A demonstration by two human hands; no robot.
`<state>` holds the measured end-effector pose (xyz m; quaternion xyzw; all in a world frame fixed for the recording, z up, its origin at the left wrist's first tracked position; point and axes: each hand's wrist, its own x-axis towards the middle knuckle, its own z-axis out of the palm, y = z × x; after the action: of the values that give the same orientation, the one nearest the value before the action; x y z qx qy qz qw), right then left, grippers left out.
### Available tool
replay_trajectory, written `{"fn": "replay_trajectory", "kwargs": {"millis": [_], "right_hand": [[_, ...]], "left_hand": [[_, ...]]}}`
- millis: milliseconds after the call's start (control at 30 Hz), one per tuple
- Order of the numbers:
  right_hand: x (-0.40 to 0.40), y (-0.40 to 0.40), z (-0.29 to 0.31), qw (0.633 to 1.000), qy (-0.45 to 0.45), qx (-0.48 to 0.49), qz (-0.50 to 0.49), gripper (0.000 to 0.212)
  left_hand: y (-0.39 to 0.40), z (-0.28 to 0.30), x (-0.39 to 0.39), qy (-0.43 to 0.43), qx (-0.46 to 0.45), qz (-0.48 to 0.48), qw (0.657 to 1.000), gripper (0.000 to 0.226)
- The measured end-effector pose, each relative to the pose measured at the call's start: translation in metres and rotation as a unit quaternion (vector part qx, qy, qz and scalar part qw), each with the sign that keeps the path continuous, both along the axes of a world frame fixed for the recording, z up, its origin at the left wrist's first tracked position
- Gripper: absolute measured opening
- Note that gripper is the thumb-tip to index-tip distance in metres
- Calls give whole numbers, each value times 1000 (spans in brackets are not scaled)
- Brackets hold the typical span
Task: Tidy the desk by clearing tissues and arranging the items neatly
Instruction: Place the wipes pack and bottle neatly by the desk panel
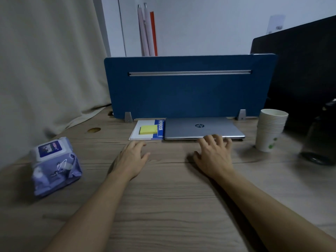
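Note:
A closed silver laptop (203, 128) lies flat against the blue desk divider (189, 88). To its left, edge to edge, lies a blue-and-white notebook (149, 130) with a yellow sticky-note pad (148, 129) on top. My right hand (213, 155) rests palm down with fingers spread, fingertips at the laptop's front edge. My left hand (131, 158) lies palm down on the wooden desk (163, 206), fingertips just short of the notebook. Neither hand holds anything. A purple pack of wet wipes (54, 166) sits tilted at the left. No loose tissues are in view.
A stack of white paper cups (271, 130) stands right of the laptop. A dark monitor (300, 73) and a dark blurred object (320, 142) fill the right edge. A beige curtain (47, 70) hangs at the left, and a cable hole (94, 130) sits near it.

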<state>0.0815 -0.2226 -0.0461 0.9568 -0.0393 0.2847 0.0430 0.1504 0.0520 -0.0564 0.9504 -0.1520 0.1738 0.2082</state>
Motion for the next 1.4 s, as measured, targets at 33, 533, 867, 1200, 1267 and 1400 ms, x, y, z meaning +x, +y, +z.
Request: {"fn": "replay_trajectory", "kwargs": {"millis": [33,533,867,1200,1267,1400], "right_hand": [[-5,-4,-1,999,21,25,-20,48],[23,17,-3,970,91,166,153,34],[105,88,3,971,21,89,222,29],[181,119,-6,975,-11,48,217,28],[182,119,-7,975,-15,61,214,30],[177,117,-4,975,-15,71,210,37]], "left_hand": [[1,0,-3,2,-3,-1,1000,44],[15,-3,14,53,-62,6,997,50],[28,-7,76,70,-51,49,995,68],[29,-10,117,90,-42,73,992,73],[30,-10,116,88,-51,68,992,73],[29,-6,112,85,-43,62,993,72]]}}
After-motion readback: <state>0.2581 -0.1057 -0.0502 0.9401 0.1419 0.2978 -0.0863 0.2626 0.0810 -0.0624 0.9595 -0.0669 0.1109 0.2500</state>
